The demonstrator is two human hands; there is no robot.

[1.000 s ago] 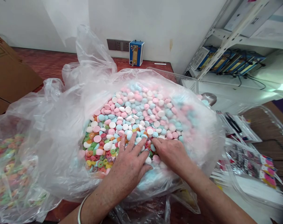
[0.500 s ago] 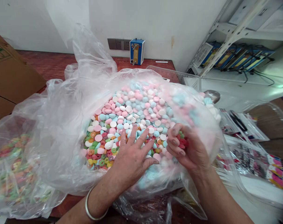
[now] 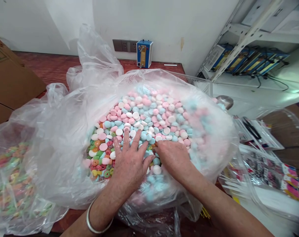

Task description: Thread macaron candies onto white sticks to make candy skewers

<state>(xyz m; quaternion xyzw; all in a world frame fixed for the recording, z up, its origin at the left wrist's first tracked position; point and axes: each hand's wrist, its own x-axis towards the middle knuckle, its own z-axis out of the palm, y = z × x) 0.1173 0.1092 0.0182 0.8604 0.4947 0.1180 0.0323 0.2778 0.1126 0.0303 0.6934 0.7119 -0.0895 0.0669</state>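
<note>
I count two hands, my left hand and my right hand, and one bangle. Plastic bags with loose pieces in them: two, one large bag before me and one smaller bag to the left. Pieces in the former are of two kinds, pastel drops in three colours and small rings; both are too many for me to number. Against the wall I record one blue device. Several similar units overlap beyond exact count. Further tally: one cardboard box, one outlet strip
</note>
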